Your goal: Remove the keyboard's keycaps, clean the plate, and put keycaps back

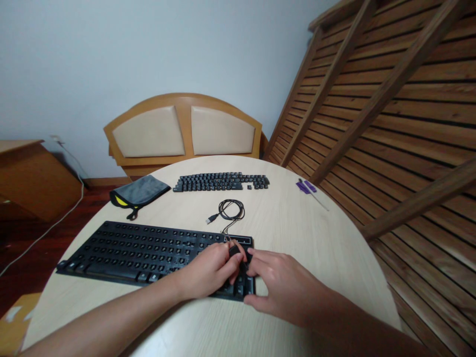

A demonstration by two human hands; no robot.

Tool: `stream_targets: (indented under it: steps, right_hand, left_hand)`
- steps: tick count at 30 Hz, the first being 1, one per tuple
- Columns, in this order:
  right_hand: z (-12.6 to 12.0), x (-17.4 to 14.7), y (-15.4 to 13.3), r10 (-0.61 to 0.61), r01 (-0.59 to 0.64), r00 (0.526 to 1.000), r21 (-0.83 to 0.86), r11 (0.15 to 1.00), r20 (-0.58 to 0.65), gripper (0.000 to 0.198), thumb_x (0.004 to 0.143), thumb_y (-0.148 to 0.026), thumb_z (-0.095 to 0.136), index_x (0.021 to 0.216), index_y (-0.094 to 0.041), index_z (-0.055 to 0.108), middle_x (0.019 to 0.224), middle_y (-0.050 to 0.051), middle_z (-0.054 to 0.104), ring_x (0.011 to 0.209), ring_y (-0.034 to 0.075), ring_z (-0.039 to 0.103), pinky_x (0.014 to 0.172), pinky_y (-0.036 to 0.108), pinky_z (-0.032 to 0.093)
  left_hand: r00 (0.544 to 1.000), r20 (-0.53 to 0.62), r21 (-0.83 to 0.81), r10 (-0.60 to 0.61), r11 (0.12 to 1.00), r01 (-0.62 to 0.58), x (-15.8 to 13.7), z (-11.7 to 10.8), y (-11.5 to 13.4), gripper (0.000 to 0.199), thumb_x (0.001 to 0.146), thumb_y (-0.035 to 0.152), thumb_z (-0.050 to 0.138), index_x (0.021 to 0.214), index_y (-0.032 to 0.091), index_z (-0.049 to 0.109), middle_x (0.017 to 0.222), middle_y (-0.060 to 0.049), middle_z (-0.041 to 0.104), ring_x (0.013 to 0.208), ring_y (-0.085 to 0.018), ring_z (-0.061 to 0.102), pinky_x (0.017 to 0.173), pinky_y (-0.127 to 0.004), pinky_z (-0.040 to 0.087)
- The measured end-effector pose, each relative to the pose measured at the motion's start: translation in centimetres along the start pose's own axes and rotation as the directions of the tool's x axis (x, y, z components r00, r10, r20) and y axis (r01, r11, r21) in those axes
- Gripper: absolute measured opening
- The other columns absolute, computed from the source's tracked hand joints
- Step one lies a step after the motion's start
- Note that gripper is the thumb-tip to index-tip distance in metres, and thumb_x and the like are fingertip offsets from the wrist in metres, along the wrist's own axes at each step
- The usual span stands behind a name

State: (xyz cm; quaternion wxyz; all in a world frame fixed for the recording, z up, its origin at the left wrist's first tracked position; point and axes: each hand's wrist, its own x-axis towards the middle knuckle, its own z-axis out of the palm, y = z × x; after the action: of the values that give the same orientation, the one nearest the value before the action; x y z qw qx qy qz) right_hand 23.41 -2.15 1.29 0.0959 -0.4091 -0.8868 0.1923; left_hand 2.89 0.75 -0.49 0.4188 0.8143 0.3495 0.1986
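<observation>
- One pale table with a curved edge bears the keyboard in the head view; the wall, a padded headboard and a red-brown floor lie beyond it.
- Right of the keyboard, a slatted wooden panel leans along the table; left of it, a wooden cabinet.
- Keyboard's left near corner sits close to the table's edge; tabletop extends from its right end to the curved rim.
- Beyond the keyboard: rows of keycaps, a coiled cable, a grey cloth at far left, a purple-handled tool at far right.
- Keyboard lies flat, long axis left to right, right end slightly nearer the wearer; most key positions are uncapped.
- Left hand, over the keyboard's right part, pinches a small dark item, kind unclear.
- Right hand touches the keyboard's right end, thumb spread from fingers; whether its fingertips grasp anything cannot be told.
</observation>
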Motion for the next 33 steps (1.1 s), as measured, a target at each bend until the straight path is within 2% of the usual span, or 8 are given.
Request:
stream_targets:
  steps: [6,14,22,25,28,33]
  right_hand:
    - [0.2,-0.1,-0.1,0.041,-0.041,0.999,-0.014,0.999,0.007,0.022,0.074,-0.028,0.072,0.091,-0.015,0.069,0.099,0.010,0.070,0.092,0.026,0.067,0.083,0.037,0.054]
    - [1.2,0.2,0.2,0.040,-0.039,0.999,-0.062,0.997,0.014,0.031,0.070,-0.029,0.074,0.096,-0.012,0.069,0.103,0.014,0.071,0.095,0.029,0.068,0.086,0.040,0.055]
    - [1.1,0.3,0.1,0.049,-0.048,0.999,-0.081,0.996,0.010,0.030,0.068,-0.029,0.075,0.093,-0.014,0.068,0.103,0.015,0.071,0.092,0.029,0.069,0.084,0.039,0.056]
    - [1.1,0.3,0.1,0.054,-0.054,0.999,-0.051,0.997,0.002,0.026,0.066,-0.028,0.076,0.086,-0.015,0.066,0.098,0.014,0.072,0.089,0.029,0.069,0.081,0.038,0.056]
    - [1.0,0.1,0.4,0.056,-0.056,0.998,-0.003,0.998,-0.025,0.025,0.064,-0.027,0.077,0.083,-0.016,0.065,0.092,0.011,0.071,0.083,0.027,0.069,0.076,0.037,0.056]
    - [-0.4,0.2,2.1,0.051,-0.033,0.985,0.110,0.993,-0.165,0.028,0.069,-0.026,0.079,0.092,-0.019,0.066,0.093,0.006,0.072,0.082,0.022,0.069,0.079,0.034,0.054]
  left_hand:
    - [0.999,0.033,-0.139,-0.009,0.990,0.014,-0.1,-0.1,-0.3,0.033,0.106,0.038,0.029,0.098,0.018,0.053,0.066,0.002,0.059,0.064,-0.013,0.056,0.073,-0.028,0.048]
    - [1.000,0.030,-0.160,-0.010,0.987,0.015,-0.2,-0.1,-0.1,0.033,0.106,0.041,0.029,0.096,0.019,0.051,0.067,0.002,0.060,0.064,-0.013,0.056,0.073,-0.028,0.047]
    - [1.000,0.023,-0.202,-0.007,0.979,0.011,-0.3,-0.1,-0.3,0.031,0.106,0.040,0.029,0.098,0.018,0.049,0.066,0.002,0.059,0.064,-0.013,0.055,0.075,-0.029,0.046]
    - [1.000,-0.029,-0.291,-0.007,0.957,-0.002,-0.3,0.0,-0.4,0.033,0.106,0.045,0.031,0.100,0.018,0.050,0.064,0.003,0.058,0.065,-0.014,0.056,0.075,-0.030,0.047]
    - [0.996,-0.091,-0.339,-0.016,0.941,-0.016,-0.1,0.3,-0.7,0.036,0.104,0.049,0.033,0.101,0.017,0.050,0.062,0.004,0.056,0.060,-0.014,0.053,0.068,-0.029,0.046]
    - [0.970,-0.226,-0.245,-0.090,0.969,0.032,0.3,0.5,-1.1,0.033,0.104,0.044,0.035,0.100,0.017,0.052,0.060,0.004,0.055,0.057,-0.014,0.051,0.062,-0.027,0.042]
